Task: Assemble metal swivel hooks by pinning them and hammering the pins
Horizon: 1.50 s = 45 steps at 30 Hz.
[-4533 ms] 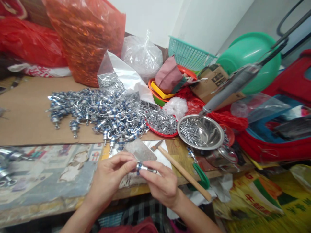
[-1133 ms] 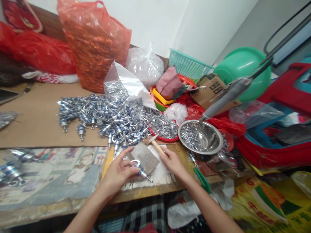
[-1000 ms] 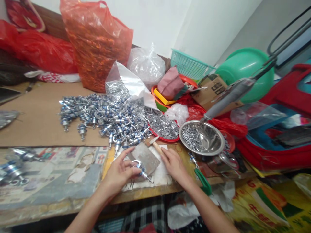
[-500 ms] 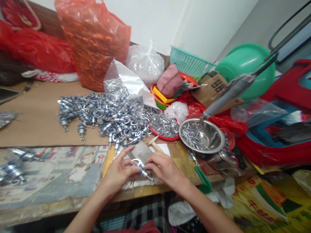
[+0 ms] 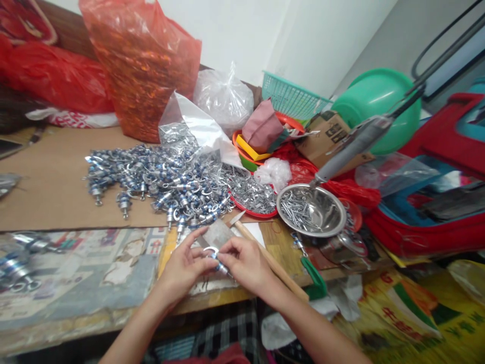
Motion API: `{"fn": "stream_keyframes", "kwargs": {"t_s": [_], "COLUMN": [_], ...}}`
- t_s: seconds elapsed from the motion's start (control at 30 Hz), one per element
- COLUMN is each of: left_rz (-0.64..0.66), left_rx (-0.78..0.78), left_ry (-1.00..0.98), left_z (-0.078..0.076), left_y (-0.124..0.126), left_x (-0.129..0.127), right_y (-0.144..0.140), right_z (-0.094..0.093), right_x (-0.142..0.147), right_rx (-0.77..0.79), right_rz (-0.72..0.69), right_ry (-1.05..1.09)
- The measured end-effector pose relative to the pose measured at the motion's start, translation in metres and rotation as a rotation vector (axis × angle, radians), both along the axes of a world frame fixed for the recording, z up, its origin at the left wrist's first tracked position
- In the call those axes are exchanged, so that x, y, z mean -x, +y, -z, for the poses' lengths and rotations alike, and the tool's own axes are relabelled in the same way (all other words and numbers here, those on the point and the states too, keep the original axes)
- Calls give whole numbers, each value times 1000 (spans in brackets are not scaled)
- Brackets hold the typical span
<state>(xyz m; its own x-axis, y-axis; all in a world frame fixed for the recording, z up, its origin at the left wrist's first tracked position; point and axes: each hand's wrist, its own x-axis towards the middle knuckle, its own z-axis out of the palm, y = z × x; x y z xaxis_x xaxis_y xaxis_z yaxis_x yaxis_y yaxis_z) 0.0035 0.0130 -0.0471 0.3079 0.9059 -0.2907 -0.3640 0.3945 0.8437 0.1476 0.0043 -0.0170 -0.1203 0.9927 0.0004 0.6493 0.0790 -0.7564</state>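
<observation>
Between the fingertips of my two hands is a small blue-and-silver metal fitting with a pale ring at one end. My left hand pinches it by the ring end. From the other side, my right hand has its thumb and fingers closed on the fitting. Just beyond them lies a flat grey metal block. A hammer with a wooden handle rests on the bench, its handle passing beside and partly under my right hand. A large heap of similar fittings is behind.
A steel bowl holds metal pins, beside a red tray of small metal pieces. A grey-handled tool slants down to the bowl. Several fittings lie at left. Bags, a green basin and a basket stand behind.
My right hand has shifted up and left over the fitting, its fingers now nearer the ring. More of the hammer's handle shows. The whole view has slid slightly.
</observation>
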Motion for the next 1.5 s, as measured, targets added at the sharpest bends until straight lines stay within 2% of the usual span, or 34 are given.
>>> {"fn": "stream_keyframes", "kwargs": {"t_s": [0.13, 0.3, 0.4, 0.5, 0.53, 0.6, 0.7, 0.77, 0.83, 0.97, 1.07, 1.23, 1.37, 1.5], "left_rz": [0, 7, -3, -7, -5, 1, 5, 6, 6, -20, -43, -65, -72, -70], "left_rx": [13, 16, 30, 36, 36, 37, 38, 38, 33, 38, 46, 46, 42, 40], "left_ry": [-15, 16, 42, 45, 43, 37, 35, 36, 43, 47, 44, 85, 116, 133], "left_z": [-1, -4, -5, -6, -6, -7, -8, -8, -9, -10, -10, -8, -6, -8], "left_y": [0, -1, -1, -1, -1, -1, -1, -1, -1, -2, -2, -2, -2, -3], "left_x": [-1, -1, 0, 0, 0, -1, -1, -1, -1, -1, -2, -2, -2, -2], "right_y": [4, 8, 4, -3, -6, -9, -12, -15, -22, -47, -63, -70, -75, -72], "right_z": [-2, 4, 9, 18, 23, 34, 45, 41, 26, -15, -28, -15, -5, 10], "right_x": [1, 0, -17, -50, -61, -80, -92, -90, -86, -81, -79, -76, -75, -83], "right_rx": [11, 53, -102, -306, -305, -189, -1, -19, -107, -287, -407, -277, -321, -230], "right_rz": [10, 16, 79, 249, 252, 163, 89, 118, 102, -70, -127, -212, -140, -79], "right_ry": [-77, 9, 147, 11, -93, -277, -333, -271, -209, -204, -249, -442, -350, -224]}}
